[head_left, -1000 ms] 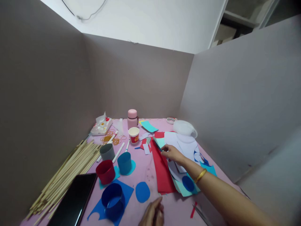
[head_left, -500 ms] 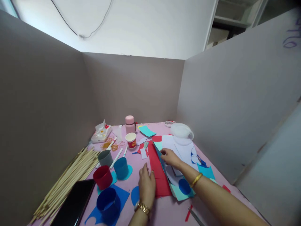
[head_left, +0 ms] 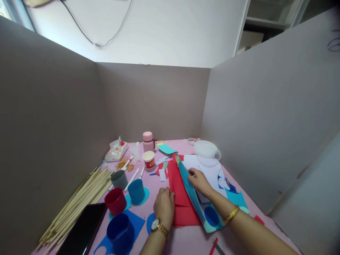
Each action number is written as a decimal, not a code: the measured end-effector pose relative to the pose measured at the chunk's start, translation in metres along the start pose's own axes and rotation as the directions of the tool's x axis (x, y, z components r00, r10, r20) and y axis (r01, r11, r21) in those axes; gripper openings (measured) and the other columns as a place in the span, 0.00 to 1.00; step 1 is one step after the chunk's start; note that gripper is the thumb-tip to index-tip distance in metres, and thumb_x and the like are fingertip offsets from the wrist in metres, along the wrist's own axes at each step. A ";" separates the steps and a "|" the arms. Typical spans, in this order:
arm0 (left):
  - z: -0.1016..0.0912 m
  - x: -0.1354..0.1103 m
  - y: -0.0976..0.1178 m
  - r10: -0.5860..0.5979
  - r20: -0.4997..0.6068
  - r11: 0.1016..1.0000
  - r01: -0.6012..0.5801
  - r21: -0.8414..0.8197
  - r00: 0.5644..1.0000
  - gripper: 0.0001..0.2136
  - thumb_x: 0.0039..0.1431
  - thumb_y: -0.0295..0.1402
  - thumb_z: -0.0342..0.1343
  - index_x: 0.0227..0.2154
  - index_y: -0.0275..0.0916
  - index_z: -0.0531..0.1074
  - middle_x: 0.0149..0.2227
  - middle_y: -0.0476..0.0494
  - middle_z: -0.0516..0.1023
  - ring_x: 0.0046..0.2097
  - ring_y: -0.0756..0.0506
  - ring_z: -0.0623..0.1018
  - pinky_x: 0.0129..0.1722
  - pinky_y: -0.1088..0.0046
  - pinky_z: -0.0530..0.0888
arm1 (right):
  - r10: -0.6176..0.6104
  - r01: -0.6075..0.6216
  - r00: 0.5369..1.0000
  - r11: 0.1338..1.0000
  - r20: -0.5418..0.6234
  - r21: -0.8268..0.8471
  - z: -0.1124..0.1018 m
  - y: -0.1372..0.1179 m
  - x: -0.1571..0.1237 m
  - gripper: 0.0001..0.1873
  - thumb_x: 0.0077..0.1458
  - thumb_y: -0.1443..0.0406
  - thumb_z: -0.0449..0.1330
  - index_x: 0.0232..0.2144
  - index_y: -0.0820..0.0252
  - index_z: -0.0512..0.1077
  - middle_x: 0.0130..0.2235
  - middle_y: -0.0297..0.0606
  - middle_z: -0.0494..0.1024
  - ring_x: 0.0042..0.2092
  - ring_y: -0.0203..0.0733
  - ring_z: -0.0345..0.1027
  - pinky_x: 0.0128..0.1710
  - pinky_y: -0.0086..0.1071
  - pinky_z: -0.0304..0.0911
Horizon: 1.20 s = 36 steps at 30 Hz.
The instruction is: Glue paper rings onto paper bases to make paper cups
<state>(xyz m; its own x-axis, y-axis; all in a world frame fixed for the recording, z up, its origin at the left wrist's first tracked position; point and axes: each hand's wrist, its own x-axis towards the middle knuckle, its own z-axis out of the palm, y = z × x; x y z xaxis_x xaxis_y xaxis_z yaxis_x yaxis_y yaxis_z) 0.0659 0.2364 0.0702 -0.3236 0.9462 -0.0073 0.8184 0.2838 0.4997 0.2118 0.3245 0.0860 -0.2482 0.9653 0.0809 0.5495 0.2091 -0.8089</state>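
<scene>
My right hand [head_left: 199, 181] is closed on a light-blue sheet of paper [head_left: 191, 191], which stands tilted with its left side lifted. Beneath and left of that sheet lies red paper [head_left: 183, 198], partly covered by it. My left hand [head_left: 164, 204], a watch on its wrist, has its fingers curled at the red paper's left edge. A dark-blue paper circle [head_left: 211, 216] rests near the bottom of the light-blue sheet. Close to my left wrist is a blue paper circle [head_left: 151, 223], partly hidden by that hand.
Left of my hands stand a navy cup [head_left: 120, 232], a red cup [head_left: 115, 201], a light-blue cup [head_left: 136, 192] and a grey cup [head_left: 119, 179]. Wooden sticks [head_left: 77, 205] and a black phone [head_left: 83, 228] lie at far left. Scissors [head_left: 218, 247] lie at front right.
My right hand has raised the light-blue sheet and tilted it up, showing more red paper. The fingers of my left hand have curled in at the red paper's edge.
</scene>
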 end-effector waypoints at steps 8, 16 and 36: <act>0.000 0.004 -0.004 -0.033 0.090 0.978 0.051 -0.201 0.995 0.12 0.63 0.39 0.52 0.41 0.36 0.71 0.37 0.46 0.76 0.35 0.48 0.77 0.36 0.66 0.76 | -0.044 0.041 0.997 0.998 -0.071 -0.048 -0.010 -0.001 -0.006 0.10 0.60 0.61 0.58 0.40 0.62 0.72 0.41 0.37 0.77 0.38 0.40 0.73 0.38 0.38 0.70; -0.002 0.008 0.000 0.004 0.126 0.979 0.022 -0.204 0.992 0.12 0.62 0.39 0.53 0.41 0.36 0.71 0.41 0.45 0.76 0.39 0.46 0.77 0.40 0.62 0.75 | -0.083 0.069 0.995 0.968 -0.047 -0.240 0.000 -0.009 -0.012 0.10 0.61 0.61 0.57 0.42 0.61 0.71 0.41 0.37 0.77 0.38 0.39 0.73 0.39 0.39 0.70; -0.017 -0.006 -0.001 0.106 -0.133 0.983 -0.124 -0.138 0.985 0.13 0.64 0.40 0.50 0.31 0.36 0.72 0.28 0.51 0.75 0.30 0.50 0.76 0.34 0.68 0.74 | -0.037 0.012 0.999 0.821 -0.033 -0.570 0.010 -0.036 -0.016 0.12 0.61 0.62 0.58 0.45 0.61 0.70 0.45 0.39 0.76 0.43 0.43 0.72 0.42 0.42 0.70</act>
<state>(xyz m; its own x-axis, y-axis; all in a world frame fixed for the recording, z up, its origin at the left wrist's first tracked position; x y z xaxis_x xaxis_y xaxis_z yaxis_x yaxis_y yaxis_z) 0.0592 0.2283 0.0841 -0.2958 0.9416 0.1608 0.7785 0.1401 0.6118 0.1873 0.3002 0.1082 -0.2420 0.9615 0.1300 0.9035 0.2722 -0.3312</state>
